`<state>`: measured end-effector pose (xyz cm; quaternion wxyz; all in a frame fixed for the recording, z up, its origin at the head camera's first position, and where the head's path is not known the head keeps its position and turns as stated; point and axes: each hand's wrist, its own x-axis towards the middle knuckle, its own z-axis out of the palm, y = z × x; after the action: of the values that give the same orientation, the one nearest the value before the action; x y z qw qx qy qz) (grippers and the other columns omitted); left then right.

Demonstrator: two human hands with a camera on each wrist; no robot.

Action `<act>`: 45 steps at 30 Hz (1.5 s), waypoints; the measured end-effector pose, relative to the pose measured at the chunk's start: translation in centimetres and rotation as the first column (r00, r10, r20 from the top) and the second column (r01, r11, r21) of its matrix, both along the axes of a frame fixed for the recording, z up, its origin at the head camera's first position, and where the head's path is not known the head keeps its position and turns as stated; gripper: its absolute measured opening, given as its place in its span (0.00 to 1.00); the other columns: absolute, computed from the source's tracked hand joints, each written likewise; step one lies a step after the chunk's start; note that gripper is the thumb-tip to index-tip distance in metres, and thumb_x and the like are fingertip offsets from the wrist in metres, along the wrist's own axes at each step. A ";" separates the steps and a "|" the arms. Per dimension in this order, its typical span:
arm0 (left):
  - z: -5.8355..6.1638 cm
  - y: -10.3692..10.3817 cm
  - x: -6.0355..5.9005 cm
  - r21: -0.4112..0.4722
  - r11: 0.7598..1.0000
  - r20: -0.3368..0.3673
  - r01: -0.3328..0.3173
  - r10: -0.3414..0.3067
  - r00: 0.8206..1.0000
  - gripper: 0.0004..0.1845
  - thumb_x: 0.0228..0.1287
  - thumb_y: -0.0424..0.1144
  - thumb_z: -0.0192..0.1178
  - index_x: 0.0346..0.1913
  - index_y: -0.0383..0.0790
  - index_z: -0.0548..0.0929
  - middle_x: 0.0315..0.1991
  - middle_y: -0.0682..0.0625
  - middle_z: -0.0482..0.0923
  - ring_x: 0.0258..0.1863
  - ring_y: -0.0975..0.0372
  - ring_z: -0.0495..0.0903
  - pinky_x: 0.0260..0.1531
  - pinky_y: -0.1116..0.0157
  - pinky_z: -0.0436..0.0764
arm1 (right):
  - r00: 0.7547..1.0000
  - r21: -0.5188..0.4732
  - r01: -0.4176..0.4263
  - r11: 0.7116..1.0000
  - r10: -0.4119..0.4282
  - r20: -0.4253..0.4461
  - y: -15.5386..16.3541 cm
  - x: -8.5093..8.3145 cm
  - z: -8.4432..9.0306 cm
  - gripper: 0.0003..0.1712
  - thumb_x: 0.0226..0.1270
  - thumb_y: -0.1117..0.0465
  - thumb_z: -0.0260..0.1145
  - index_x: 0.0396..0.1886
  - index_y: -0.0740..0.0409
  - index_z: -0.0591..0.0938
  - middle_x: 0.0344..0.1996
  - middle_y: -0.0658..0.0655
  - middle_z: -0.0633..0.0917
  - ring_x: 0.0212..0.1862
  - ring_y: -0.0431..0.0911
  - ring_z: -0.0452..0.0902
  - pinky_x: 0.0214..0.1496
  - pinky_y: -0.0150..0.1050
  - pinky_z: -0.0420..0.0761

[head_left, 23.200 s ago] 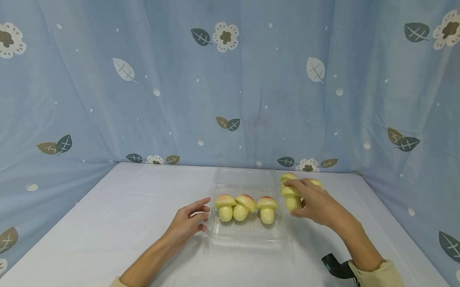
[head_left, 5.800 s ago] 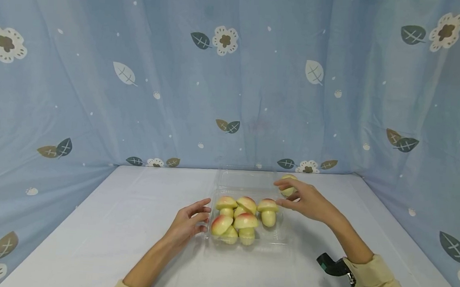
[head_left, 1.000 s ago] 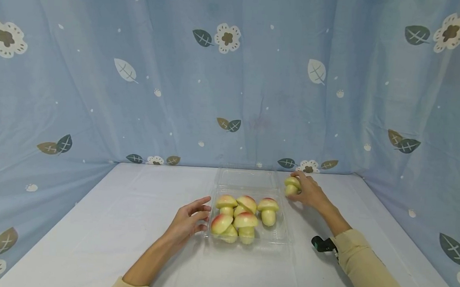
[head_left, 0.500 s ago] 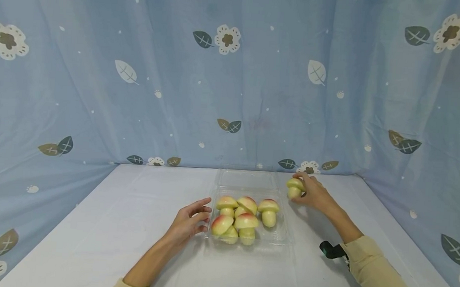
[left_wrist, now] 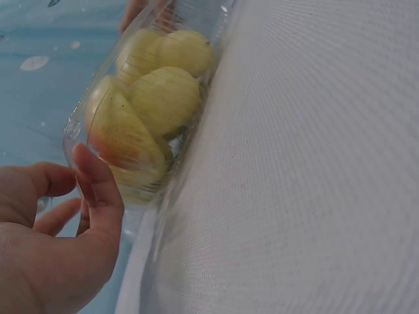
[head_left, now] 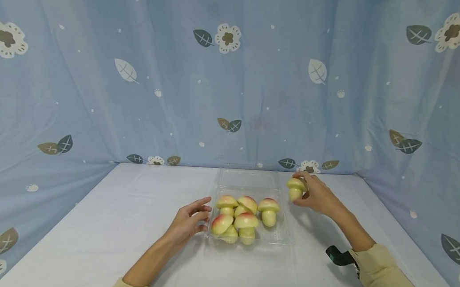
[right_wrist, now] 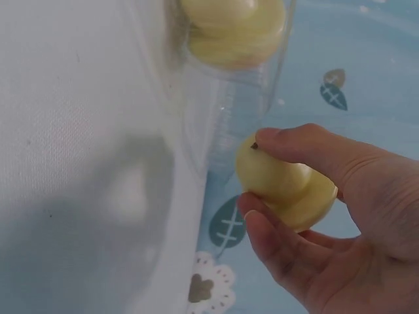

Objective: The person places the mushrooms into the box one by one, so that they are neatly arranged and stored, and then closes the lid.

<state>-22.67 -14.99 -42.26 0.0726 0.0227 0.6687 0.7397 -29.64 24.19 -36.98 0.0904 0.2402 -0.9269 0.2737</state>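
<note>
My right hand (head_left: 314,194) holds a yellow-green mushroom-shaped piece (head_left: 295,191) above the table, right of the clear plastic box (head_left: 283,234). In the right wrist view, thumb and fingers pinch this mushroom-shaped piece (right_wrist: 272,173) across its stem and cap. My left hand (head_left: 186,222) rests at the box's left side, its fingers loosely bent. Seen from the left wrist, the fingertips (left_wrist: 91,163) touch the box's wall. Inside the box lie several like pieces with reddish caps, such as the front one (head_left: 246,227); the front right part holds none.
The box's transparent lid (head_left: 247,179) lies folded back toward the curtain. A white cloth covers the table (head_left: 141,204). A blue patterned curtain (head_left: 234,81) closes off the back and sides. Black wrist devices, such as the right one (head_left: 338,256), hang below the sleeves.
Since about a second ago, my right hand has brought the gripped mushroom-shaped piece slightly rightward and nearer. My left hand stays at the box. Compared with 23 seconds ago, the box holds more pieces.
</note>
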 end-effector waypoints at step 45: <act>0.1 0.2 0.1 0.003 1.000 -0.004 0.007 -0.007 1.000 0.28 0.69 0.28 0.55 0.71 0.38 0.68 0.50 0.47 0.72 0.37 0.62 0.73 0.29 0.71 0.78 | 0.967 -0.039 -0.252 0.967 0.253 0.030 -3.4 5.3 1.6 0.40 0.52 0.65 0.77 0.65 0.52 0.70 0.60 0.55 0.74 0.39 0.42 0.80 0.38 0.32 0.83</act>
<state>-22.57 -14.81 -42.13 0.0739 0.0264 0.6674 0.7406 -24.34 20.76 -35.38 0.0430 0.3500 -0.8852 0.3033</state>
